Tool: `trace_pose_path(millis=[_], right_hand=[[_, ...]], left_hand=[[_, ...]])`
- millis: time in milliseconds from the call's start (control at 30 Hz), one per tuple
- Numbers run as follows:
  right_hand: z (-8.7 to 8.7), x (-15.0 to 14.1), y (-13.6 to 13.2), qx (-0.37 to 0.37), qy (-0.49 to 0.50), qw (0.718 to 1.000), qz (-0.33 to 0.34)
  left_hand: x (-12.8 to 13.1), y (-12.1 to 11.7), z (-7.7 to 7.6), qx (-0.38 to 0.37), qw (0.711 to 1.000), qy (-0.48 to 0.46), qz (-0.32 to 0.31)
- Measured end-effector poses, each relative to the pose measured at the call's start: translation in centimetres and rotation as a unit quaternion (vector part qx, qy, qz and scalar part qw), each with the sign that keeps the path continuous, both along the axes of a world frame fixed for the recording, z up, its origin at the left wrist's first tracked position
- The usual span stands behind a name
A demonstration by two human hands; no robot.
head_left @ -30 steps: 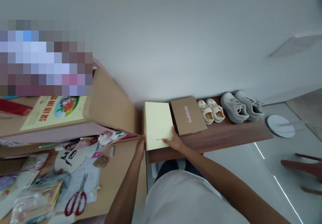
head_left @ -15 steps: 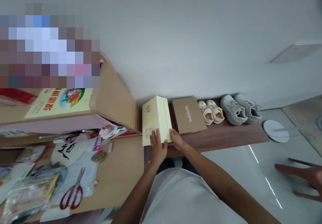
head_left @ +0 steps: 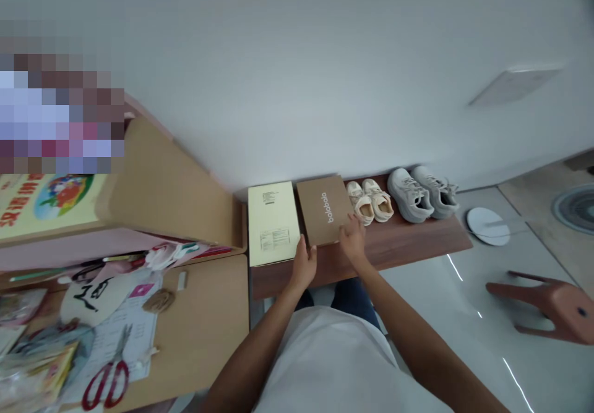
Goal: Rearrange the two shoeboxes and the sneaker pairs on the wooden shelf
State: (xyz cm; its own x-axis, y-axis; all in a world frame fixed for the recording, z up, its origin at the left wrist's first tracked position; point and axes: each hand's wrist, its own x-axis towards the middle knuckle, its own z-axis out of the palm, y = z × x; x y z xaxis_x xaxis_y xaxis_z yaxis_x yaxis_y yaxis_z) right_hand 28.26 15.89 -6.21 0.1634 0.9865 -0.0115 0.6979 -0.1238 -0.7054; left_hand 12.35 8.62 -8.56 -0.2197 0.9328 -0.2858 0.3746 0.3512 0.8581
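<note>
A closed brown shoebox (head_left: 323,211) marked "balabala" lies on a dark wooden bench (head_left: 403,246) against the wall. My right hand (head_left: 354,240) is at its front right corner, thumb on the front side and fingers bent around the right edge. Close to its front left corner is my left hand (head_left: 304,268), thumb and finger apart, in front of the gap between the boxes. A pale yellow shoebox (head_left: 273,222), its lid down flat, sits left of the brown one. Small cream shoes (head_left: 371,203) stand just right of the brown box.
Larger grey sneakers (head_left: 420,196) stand farther right on the bench. To the left, a desk (head_left: 204,302) holds red-handled scissors (head_left: 109,376), papers and plastic bags. A brown stool (head_left: 552,308), a white round base (head_left: 488,226) and a fan (head_left: 578,209) are on the right.
The yellow shoebox, tilted with both hands on it before, now lies flat and let go. Both hands have moved right to the brown shoebox. The view has shifted right.
</note>
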Motion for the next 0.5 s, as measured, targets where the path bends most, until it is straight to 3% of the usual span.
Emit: trace_pose_path(millis=[100,200,333,433,500], right_hand=[[-0.2,1.5,3.2,-0.109,-0.059,0.992,0.002],[-0.9,2.9,4.8,-0.177,-0.051,0.982,0.036],[-2.5,6.4,4.2,-0.196,0.11,0.974,0.03],[-3.5,8.1,2.2,-0.241,0.275,0.929,0.046],[-3.6,8.4,0.9,-0.271,0.299,0.908,0.109]], left_hand=[[2.1,3.7,-0.3,-0.078,0.995,-0.028,0.058],[3.4,4.9,0.1,-0.074,0.992,-0.042,0.088],[5.1,1.9,2.7,0.011,0.999,0.021,0.037],[7.4,-0.8,5.1,0.083,0.992,0.092,-0.017],[9.1,-1.8,6.0,0.117,0.986,0.12,-0.018]])
